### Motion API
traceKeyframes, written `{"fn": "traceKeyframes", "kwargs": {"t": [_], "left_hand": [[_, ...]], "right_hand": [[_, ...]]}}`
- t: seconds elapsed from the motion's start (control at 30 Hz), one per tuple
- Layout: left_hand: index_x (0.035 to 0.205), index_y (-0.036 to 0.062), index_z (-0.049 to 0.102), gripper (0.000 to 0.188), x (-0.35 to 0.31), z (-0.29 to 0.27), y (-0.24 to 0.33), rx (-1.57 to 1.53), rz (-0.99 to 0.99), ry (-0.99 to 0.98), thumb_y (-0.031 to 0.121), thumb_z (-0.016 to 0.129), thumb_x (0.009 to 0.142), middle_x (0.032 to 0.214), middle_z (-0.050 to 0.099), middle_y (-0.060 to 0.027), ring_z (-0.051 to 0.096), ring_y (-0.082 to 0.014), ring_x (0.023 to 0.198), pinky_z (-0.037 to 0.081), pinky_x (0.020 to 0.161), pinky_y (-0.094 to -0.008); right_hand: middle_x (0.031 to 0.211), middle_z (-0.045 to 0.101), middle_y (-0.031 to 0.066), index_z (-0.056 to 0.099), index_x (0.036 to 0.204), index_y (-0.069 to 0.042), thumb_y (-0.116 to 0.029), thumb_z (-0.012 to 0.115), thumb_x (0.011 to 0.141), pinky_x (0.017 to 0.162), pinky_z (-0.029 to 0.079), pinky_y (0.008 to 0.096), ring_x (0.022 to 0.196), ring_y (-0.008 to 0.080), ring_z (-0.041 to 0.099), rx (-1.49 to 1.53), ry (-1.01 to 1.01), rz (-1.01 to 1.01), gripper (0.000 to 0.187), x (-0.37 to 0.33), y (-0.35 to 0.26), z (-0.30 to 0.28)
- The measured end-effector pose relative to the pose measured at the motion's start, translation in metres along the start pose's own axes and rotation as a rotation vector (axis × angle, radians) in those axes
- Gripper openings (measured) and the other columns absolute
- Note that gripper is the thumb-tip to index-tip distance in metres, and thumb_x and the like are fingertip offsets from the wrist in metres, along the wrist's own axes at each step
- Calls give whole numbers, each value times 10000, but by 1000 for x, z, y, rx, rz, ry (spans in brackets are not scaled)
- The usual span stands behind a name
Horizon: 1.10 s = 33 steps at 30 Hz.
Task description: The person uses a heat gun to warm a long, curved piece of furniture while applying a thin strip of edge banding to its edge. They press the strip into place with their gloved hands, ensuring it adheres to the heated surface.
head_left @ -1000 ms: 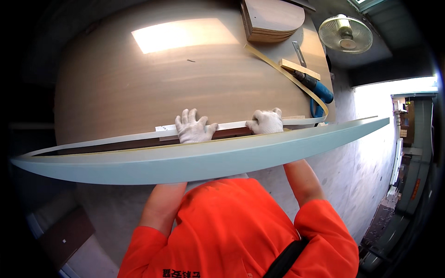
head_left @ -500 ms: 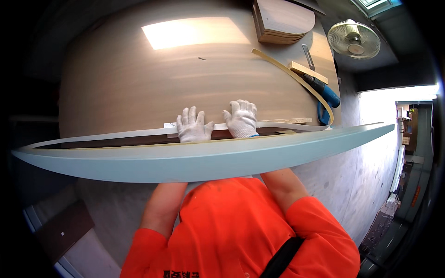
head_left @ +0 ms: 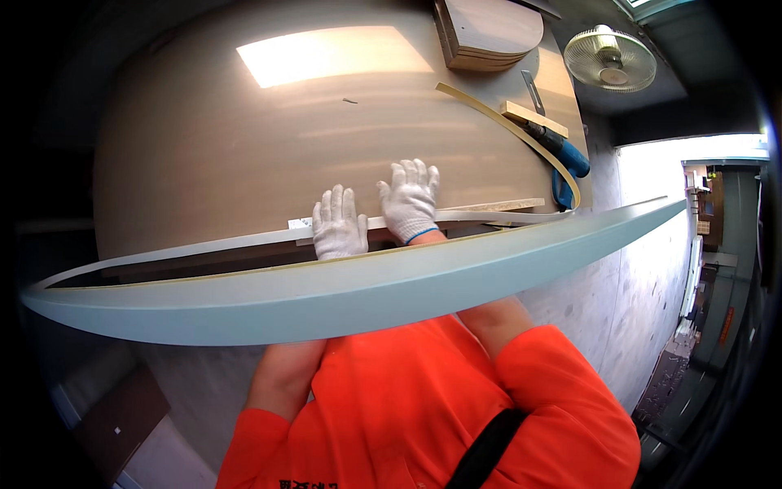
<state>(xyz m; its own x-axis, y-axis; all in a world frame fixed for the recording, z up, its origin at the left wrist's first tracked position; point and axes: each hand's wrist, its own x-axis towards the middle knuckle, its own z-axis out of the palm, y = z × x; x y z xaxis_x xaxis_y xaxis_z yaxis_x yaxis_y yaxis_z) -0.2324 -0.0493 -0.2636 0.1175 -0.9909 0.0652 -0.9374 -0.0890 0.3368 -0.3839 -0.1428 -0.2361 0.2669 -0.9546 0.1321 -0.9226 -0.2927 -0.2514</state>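
A long pale blue panel [head_left: 350,301] stretches across in front of me, its narrow edge bending to a point at either side. From its left end a thin edging strip [head_left: 187,246] runs right behind the panel, then curls round and back, showing a yellowish underside. My left hand [head_left: 340,226], in a white knit glove, lies across the strip with fingers stretched out. Beside it my right hand [head_left: 410,198], gloved alike, rests fingers spread on the tabletop, its wrist near the strip. Neither hand grasps anything. The panel hides parts of both forearms.
The broad brown tabletop [head_left: 244,155] carries a narrow wooden batten [head_left: 505,204] behind the strip. Farther right lie a blue power tool [head_left: 570,155], a short wood block [head_left: 533,118] and a metal plate [head_left: 533,90]. Curved boards [head_left: 489,37] are stacked behind, near a fan [head_left: 609,59].
My right hand has slid away from me and a little left. The panel looks more tilted, its right end higher and its left end lower in view.
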Motion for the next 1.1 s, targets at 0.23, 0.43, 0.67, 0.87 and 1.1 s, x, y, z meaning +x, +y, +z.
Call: {"fn": "traceKeyframes", "kwargs": {"t": [0.23, 0.43, 0.67, 0.87, 1.1], "left_hand": [[1557, 34, 527, 660, 4, -10, 9, 20, 14, -49, 404, 632, 1021, 1668, 447, -224, 372, -422, 1566, 252, 1301, -591], [1556, 33, 541, 740, 37, -4, 80, 86, 203, -167, 527, 612, 1010, 1727, 374, -239, 254, -446, 1627, 84, 1330, -649], [1558, 50, 549, 712, 54, 8, 108, 58, 228, -244, 523, 591, 1028, 1713, 379, -248, 213, -462, 1639, 57, 1328, -660], [1541, 50, 575, 696, 59, -6, 119, 85, 263, -273, 483, 637, 999, 1687, 414, -240, 260, -459, 1616, 96, 1329, -657], [1546, 42, 554, 708, 60, -11, 125, 78, 245, -281, 482, 641, 998, 1675, 428, -229, 276, -438, 1614, 123, 1325, -650]], "right_hand": [[1378, 632, 165, 631, 1332, -50, -392, 683, 1004, 1261, 240, 615, 1399, 353, 505, -250, 24, 69, 477, 0, 106, -42], [1237, 710, 146, 688, 1221, -64, -370, 725, 982, 1160, 371, 571, 1253, 342, 609, -208, 108, 8, 390, 1, 125, -38], [1027, 765, 162, 743, 1058, -120, -306, 763, 936, 886, 563, 488, 976, 359, 736, 126, 337, -113, 223, 92, 203, -112], [1305, 739, 191, 781, 1234, -117, -429, 747, 878, 1085, 498, 493, 1280, 356, 677, -244, -305, 216, 474, 207, 339, -146], [1161, 789, 183, 770, 1147, -89, -265, 659, 908, 1020, 513, 498, 1100, 348, 763, -432, -348, -16, 317, 246, 362, -108]]}}
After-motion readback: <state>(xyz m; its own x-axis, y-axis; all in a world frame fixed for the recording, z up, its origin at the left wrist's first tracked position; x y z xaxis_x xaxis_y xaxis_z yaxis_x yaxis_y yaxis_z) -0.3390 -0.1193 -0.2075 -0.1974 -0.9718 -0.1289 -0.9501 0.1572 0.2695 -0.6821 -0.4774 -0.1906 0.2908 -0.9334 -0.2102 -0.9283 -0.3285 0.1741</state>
